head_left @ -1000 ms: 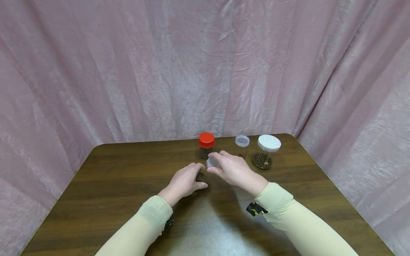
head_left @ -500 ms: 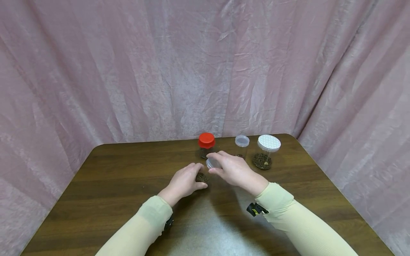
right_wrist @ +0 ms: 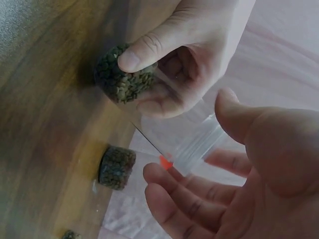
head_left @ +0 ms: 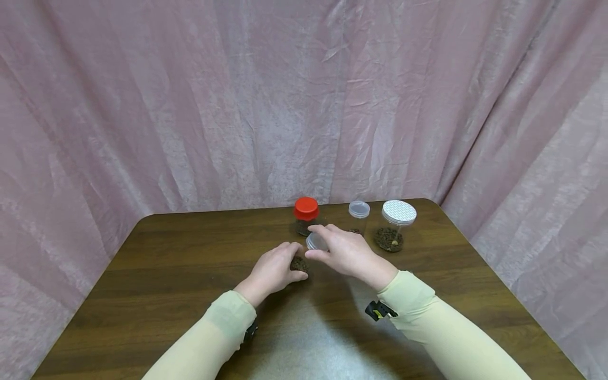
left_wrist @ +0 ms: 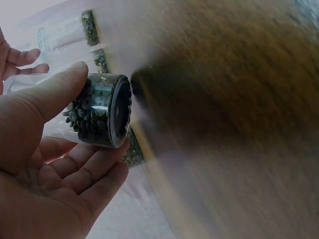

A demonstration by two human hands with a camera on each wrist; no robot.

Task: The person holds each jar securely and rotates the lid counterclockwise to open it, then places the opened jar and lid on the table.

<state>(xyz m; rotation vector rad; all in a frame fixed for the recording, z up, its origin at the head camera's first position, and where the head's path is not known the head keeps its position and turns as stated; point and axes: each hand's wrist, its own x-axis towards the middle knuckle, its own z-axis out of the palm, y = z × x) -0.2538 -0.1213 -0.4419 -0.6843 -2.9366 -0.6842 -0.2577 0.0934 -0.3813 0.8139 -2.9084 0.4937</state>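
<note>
The person's left hand (head_left: 271, 266) is holding a clear, straight-sided plastic jar (left_wrist: 97, 112), its grip clamping round the lower wall, with the thumb lying along one side and the fingers supporting the other. Dark greenish-brown pellets (left_wrist: 87, 118) are filling the bottom of this jar, which is leaning toward the right hand (head_left: 349, 253); from my place in the room I am not able to tell whether its base is touching the worktop (head_left: 190, 264), a dark brown wood-grain surface. The right hand's grip is standing apart, thumb and fingers flanking the translucent round lid (head_left: 316, 241) at the jar's upper end; fingertip contact is proving too unclear to judge. Three further pellet-holding jars are standing upright farther back. From left to right, these are a clear jar with a bright red lid (head_left: 306, 209), a slim clear jar with a translucent lid (head_left: 359, 219), and a wider clear jar with a white patterned lid (head_left: 394, 230). Pale green sleeves (head_left: 456, 332) are covering both forearms, and a crinkled pink curtain (head_left: 237, 105) is hanging behind the worktop.
</note>
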